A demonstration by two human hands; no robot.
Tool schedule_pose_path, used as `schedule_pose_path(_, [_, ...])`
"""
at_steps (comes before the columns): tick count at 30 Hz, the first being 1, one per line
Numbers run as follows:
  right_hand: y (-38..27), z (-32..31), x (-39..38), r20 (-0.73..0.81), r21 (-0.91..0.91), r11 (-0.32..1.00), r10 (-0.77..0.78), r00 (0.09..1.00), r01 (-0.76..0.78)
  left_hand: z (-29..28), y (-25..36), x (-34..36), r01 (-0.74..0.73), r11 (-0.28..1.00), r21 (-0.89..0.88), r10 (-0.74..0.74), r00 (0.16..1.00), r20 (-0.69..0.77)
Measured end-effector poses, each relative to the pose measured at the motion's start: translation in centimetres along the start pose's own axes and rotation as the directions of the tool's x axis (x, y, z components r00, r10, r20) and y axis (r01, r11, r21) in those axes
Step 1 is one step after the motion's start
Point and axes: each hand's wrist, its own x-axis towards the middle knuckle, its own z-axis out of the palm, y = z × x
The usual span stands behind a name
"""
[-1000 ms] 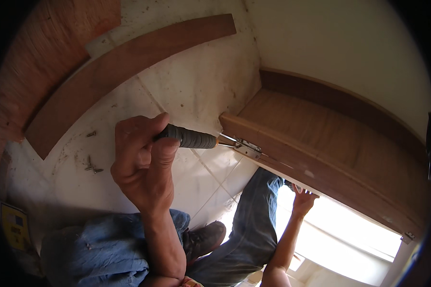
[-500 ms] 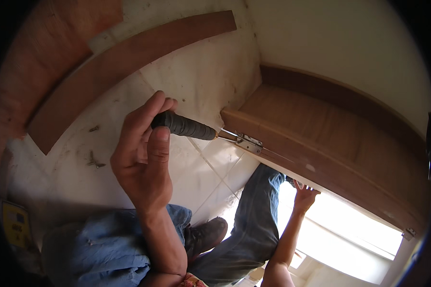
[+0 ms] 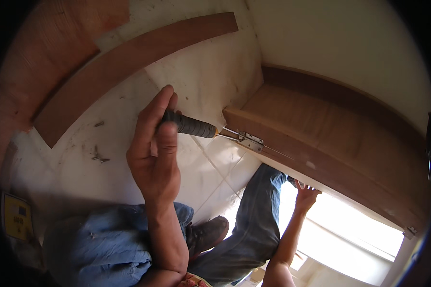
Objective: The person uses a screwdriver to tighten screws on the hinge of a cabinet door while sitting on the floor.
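Observation:
My left hand point(image 3: 153, 153) is closed around the rear end of a screwdriver point(image 3: 196, 126) with a dark, tape-wrapped handle. Thumb and fingers pinch the handle from both sides. The shaft's tip meets a metal hinge point(image 3: 250, 141) at the near left corner of a brown wooden cabinet frame point(image 3: 316, 165). Further right, my right hand point(image 3: 305, 197) grips the frame's lower edge from below, its fingertips partly hidden there. A second hinge point(image 3: 410, 232) sits at the frame's far right end.
Several screws point(image 3: 100, 158) lie on the pale tiled floor, left of my left hand. Beyond them lies a curved-looking brown wood strip point(image 3: 139, 62) beside a larger reddish board point(image 3: 57, 52). A yellow package point(image 3: 18, 217) is at the left rim. My bent legs point(image 3: 254, 210) are below the frame.
My left hand has shifted a little to the right with the screwdriver's handle, while the tip stays at the hinge. My right hand has kept its place on the frame.

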Motion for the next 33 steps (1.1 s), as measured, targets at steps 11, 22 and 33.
schedule_pose_path(11, [-0.6,0.1,-0.2,0.064,-0.020,0.999,-0.033,0.997,0.034,0.0,-0.2,-0.4,-0.013,0.992,-0.122,0.025,0.995,0.096])
schedule_pose_path(22, [-0.8,2.2,-0.7,0.041,-0.032,0.999,0.006,0.999,-0.005,0.3,-0.8,-1.3,-0.163,0.967,0.198,0.202,0.959,-0.196])
schedule_pose_path(33, [-0.5,1.1,-0.6,0.084,-0.014,1.000,-0.002,0.996,0.004,0.0,-2.3,-1.7,-0.274,0.832,0.483,0.379,0.916,-0.133])
